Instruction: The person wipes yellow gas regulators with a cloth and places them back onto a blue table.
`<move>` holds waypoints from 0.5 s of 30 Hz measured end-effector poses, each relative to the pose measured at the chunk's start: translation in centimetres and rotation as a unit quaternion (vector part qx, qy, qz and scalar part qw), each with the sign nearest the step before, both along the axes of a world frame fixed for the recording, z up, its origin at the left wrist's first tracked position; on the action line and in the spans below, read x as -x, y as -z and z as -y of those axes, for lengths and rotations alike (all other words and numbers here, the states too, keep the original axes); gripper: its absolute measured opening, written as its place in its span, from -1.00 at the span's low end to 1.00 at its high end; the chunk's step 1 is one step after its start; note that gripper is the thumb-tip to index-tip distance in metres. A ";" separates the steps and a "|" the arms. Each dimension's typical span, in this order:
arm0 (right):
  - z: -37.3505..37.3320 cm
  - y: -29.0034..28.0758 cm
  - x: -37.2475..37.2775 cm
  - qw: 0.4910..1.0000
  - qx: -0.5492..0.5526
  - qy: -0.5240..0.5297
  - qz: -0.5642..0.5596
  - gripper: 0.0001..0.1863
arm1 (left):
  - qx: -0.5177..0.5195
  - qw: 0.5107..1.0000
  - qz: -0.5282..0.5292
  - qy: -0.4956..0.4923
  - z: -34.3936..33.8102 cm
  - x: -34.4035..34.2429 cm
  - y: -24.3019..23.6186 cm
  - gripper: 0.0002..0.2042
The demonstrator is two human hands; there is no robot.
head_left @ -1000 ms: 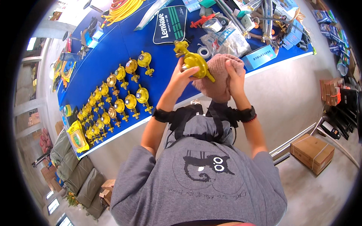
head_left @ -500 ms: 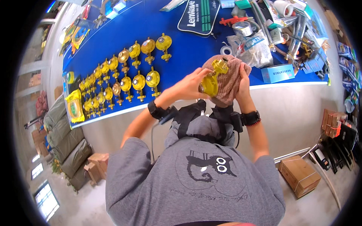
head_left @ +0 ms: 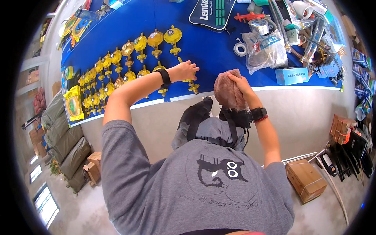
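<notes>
At the right end of the near row, my left hand (head_left: pixel 184 71) has its fingers over a yellow gas regulator (head_left: pixel 193 87). Its lower fitting shows below the hand, while much of the round body is hidden. A crumpled brownish-pink cloth (head_left: pixel 226 91) is gripped in my right hand (head_left: pixel 243 86), near the table's front edge. Several more yellow regulators stretch leftward in two rows; the nearest one in the far row (head_left: pixel 172 36) lies just beyond my left hand. My left forearm covers part of the near row.
On the blue table (head_left: pixel 211 47), a white tape roll (head_left: pixel 240 49), a clear plastic bag (head_left: pixel 266 53) and a light-blue box (head_left: pixel 291 76) lie to the right. A dark pouch (head_left: pixel 211 13) sits farther back. Hoses and fittings are heaped at the far right. A yellow packet (head_left: pixel 73 103) lies at the left end.
My left hand has carried the regulator from the cloth leftward to the end of the near row. My right hand has kept the cloth, which is now bunched smaller.
</notes>
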State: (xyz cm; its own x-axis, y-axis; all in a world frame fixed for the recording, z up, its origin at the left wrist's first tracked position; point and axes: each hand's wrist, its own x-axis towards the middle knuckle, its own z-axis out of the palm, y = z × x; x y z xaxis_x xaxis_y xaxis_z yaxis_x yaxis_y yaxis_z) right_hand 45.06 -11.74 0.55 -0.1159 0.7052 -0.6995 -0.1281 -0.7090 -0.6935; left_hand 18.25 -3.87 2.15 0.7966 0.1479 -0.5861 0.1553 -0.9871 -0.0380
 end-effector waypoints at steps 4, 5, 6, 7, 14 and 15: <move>-0.3 -0.4 0.6 1.000 0.030 0.000 -0.004 -0.50 | 0.004 1.000 -0.011 0.000 -0.3 1.2 2.2 -0.64; -0.4 -0.4 0.8 0.999 0.039 0.000 -0.008 -0.51 | 0.004 1.000 -0.014 0.013 -0.4 1.6 2.7 -0.64; -0.5 -0.4 1.1 0.999 0.032 -0.009 -0.008 -0.51 | 0.004 1.000 -0.018 0.024 -0.4 1.9 3.1 -0.63; -0.7 -0.4 1.4 1.000 0.025 -0.018 -0.007 -0.52 | 0.004 0.999 -0.021 0.035 -0.4 2.1 3.4 -0.63; -2.6 1.6 4.7 0.992 -0.035 -0.118 -0.002 -0.59 | -0.055 0.996 -0.015 0.074 -0.1 3.0 2.3 -0.46; -2.8 2.4 5.3 0.988 -0.054 -0.143 -0.009 -0.60 | -0.058 0.998 0.024 0.009 0.2 3.2 1.5 -0.43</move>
State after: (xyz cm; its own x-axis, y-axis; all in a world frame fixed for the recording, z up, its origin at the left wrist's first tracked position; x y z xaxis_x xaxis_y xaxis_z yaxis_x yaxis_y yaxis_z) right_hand 39.78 -8.94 -1.85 -0.3342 0.7121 -0.6175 0.0539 -0.6396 -0.7668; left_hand 15.08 -4.07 0.60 0.8270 0.1984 -0.5260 0.1421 -0.9791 -0.1458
